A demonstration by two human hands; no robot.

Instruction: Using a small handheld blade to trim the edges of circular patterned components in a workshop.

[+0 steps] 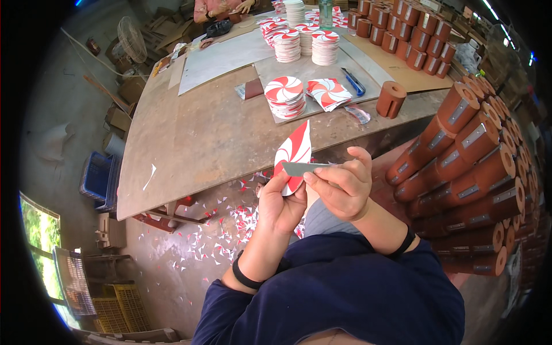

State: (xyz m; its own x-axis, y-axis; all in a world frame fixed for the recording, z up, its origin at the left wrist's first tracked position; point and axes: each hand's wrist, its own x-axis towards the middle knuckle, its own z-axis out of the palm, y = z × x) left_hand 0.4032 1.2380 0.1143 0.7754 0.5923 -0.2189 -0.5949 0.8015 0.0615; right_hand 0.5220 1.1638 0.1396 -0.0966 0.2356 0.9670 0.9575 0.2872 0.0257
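Above my lap, my left hand [278,208] pinches a red-and-white swirl card [296,144] between thumb and fingers. The card is tilted up, with a pointed corner at its top. My right hand [347,187] grips a flat grey strip [298,168] between thumb and fingers, and the strip crosses in front of the card. Whether it is a blade or a stiff sheet I cannot tell. Beyond my hands, on the table, stand a stack of round swirl discs [286,102] and a pile of square-cornered swirl cards [328,95]. A blue utility knife [353,82] lies beside that pile.
The wooden table [190,144] spreads ahead, with more disc stacks [325,52] farther back. One brown cylinder [391,99] stands near its right edge. Many brown cylinders [471,167] are piled at my right. Paper scraps [218,238] litter the floor. Another person [215,8] sits across the table.
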